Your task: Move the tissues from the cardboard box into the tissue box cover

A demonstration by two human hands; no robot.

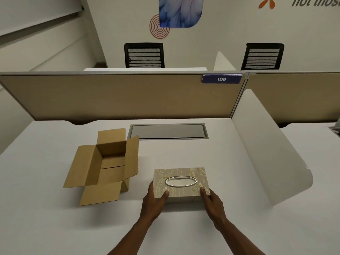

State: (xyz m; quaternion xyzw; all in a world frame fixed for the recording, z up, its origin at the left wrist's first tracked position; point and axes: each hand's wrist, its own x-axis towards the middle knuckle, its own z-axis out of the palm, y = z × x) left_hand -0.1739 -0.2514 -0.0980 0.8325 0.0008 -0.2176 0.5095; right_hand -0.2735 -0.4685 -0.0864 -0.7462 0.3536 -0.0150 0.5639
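tissue box cover (181,182): beige, leaf pattern, silver oval slot; near centre of white desk (55,218) | left hand (153,203), right hand (213,202): each grasping a near corner | cardboard box (108,166): left, flaps open, no tissues visible | room: tan partition (119,96), two black chairs (144,55) far

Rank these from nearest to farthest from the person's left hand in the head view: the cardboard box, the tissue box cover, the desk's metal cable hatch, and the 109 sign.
1. Tissue box cover: the left hand rests on its near left corner.
2. Cardboard box: open, to the left.
3. Metal cable hatch: farther back on the desk.
4. 109 sign: up on the partition, back right.
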